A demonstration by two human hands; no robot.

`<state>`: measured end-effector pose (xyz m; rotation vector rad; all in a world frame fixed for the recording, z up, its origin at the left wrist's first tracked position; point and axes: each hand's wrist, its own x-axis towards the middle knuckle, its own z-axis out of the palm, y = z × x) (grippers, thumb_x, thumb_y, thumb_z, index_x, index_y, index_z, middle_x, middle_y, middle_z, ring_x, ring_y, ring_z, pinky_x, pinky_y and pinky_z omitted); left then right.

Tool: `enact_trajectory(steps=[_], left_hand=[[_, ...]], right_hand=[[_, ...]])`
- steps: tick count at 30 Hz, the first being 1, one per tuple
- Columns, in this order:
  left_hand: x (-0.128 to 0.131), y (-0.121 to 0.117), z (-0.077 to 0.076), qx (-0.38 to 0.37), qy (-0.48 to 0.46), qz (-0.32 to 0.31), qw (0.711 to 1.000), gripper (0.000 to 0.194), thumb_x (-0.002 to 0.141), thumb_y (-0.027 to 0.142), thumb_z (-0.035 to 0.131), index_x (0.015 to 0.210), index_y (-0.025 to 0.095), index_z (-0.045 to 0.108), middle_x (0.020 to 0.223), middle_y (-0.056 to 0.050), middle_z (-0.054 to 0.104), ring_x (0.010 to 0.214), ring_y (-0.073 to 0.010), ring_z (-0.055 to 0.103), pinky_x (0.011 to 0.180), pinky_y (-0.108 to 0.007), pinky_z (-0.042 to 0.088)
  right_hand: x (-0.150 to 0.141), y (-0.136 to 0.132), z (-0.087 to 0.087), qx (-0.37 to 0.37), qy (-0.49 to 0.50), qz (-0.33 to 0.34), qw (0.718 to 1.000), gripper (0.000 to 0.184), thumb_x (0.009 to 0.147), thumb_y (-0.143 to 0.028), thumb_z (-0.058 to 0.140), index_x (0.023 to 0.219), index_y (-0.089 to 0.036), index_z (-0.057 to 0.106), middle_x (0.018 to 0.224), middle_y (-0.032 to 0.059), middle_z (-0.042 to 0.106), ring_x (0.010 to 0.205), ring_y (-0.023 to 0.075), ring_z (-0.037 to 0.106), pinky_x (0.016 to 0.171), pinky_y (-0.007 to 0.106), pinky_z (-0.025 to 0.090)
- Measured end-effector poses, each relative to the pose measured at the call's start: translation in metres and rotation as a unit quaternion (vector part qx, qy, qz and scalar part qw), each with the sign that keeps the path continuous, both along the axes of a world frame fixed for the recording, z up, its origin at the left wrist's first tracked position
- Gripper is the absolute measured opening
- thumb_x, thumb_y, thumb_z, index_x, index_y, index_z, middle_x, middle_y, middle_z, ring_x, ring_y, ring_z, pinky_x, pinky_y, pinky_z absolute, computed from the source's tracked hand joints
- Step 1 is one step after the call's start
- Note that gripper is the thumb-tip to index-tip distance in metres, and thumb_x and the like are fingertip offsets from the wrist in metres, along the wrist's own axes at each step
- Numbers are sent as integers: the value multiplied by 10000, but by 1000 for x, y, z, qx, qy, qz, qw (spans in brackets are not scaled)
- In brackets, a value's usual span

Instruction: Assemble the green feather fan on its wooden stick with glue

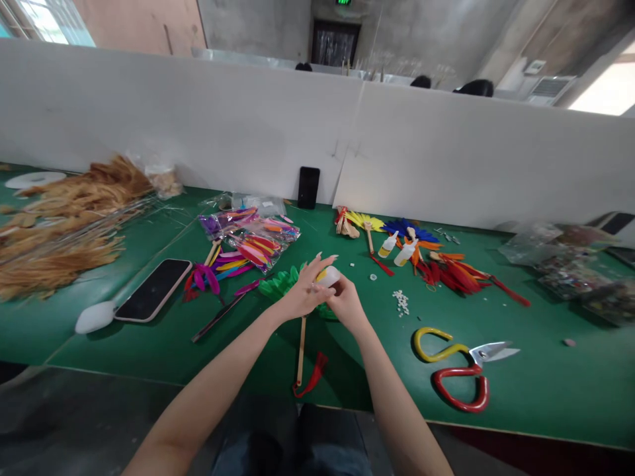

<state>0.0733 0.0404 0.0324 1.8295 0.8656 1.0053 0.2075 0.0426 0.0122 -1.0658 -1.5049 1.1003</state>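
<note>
Green table (555, 390), fingers (311, 268) around a bottle (328, 276).

Craft workshop, feathers (278, 284), scissors (477, 357), apparently concrete walls (258, 26)

Black phone (308, 188) against white partition (223, 125), pale-edged phone (155, 291) lying flat, green exit sign (343, 2) above doorway (335, 45)

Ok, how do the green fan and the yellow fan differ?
The green fan is partly hidden by the left hand and right hand; the yellow fan lies clear of both. The green fan is nearer the camera, the yellow fan farther back, near the white partition. Both have a wooden handle and a red tassel.
</note>
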Motion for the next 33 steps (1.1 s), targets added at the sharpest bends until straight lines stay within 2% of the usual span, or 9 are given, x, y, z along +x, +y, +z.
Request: enact_trajectory(steps=[3,5,7,10,14,21,26,29,33], left_hand=[[-6,4,12,33,72,10,997,611,805,548,501,1340,270,402,1447,-29,342,1389,-276,2,1110,-474,-45],[-10,5,18,19,102,-2,995,630,801,519,524,1361,275,367,1460,-14,316,1389,-269,13,1112,-469,-44],[-14,5,18,-20,116,-29,993,666,796,505,540,1382,269,329,1476,-9,281,1389,-259,44,1120,-451,-19],[-17,7,8,-73,88,-66,991,668,786,496,559,1369,234,364,1466,-31,304,1382,-251,120,1132,-409,66],[-19,9,-2,-90,26,-59,994,629,791,468,571,1337,193,419,1449,-67,336,1367,-256,187,1094,-368,248],[-18,8,2,-74,24,-39,996,493,802,415,563,1217,148,543,1367,-107,453,1179,-258,485,978,-340,392],[-19,10,-1,-59,34,-14,998,536,788,399,578,1251,137,510,1155,-104,604,1014,-230,563,873,-319,438],[-19,10,-2,-69,29,-16,997,545,786,401,570,1254,131,498,986,-72,641,861,-190,585,747,-275,464],[-18,7,2,-68,32,-2,997,398,776,403,564,1036,104,603,808,-34,608,709,-144,547,642,-234,441]], right_hand=[[5,-2,12,69,-112,20,991,174,748,-264,567,895,-174,581,776,40,640,639,167,555,569,259,417],[5,-6,22,118,-160,40,979,158,744,-179,515,891,-168,569,789,44,635,653,168,556,583,256,412],[4,-9,27,143,-188,53,970,216,711,-111,476,905,-160,558,784,44,625,649,167,553,583,249,407],[0,-10,26,155,-210,59,964,284,683,-86,469,942,-154,562,783,47,625,661,174,559,592,249,413],[-4,-9,21,161,-193,62,966,264,750,-154,485,1001,-170,565,856,62,642,737,194,584,655,277,443],[-7,-8,23,156,-209,59,964,278,743,-126,466,998,-181,563,927,75,653,828,212,601,723,303,461],[-7,-4,19,158,-231,42,959,305,731,-125,457,1019,-160,551,924,89,646,777,205,597,680,297,460],[-7,-3,17,152,-237,38,959,308,744,-142,458,1039,-160,546,909,82,650,772,201,598,687,296,460],[-8,-3,15,136,-242,44,960,329,755,-144,461,1072,-169,544,928,77,648,789,197,603,701,291,462]])
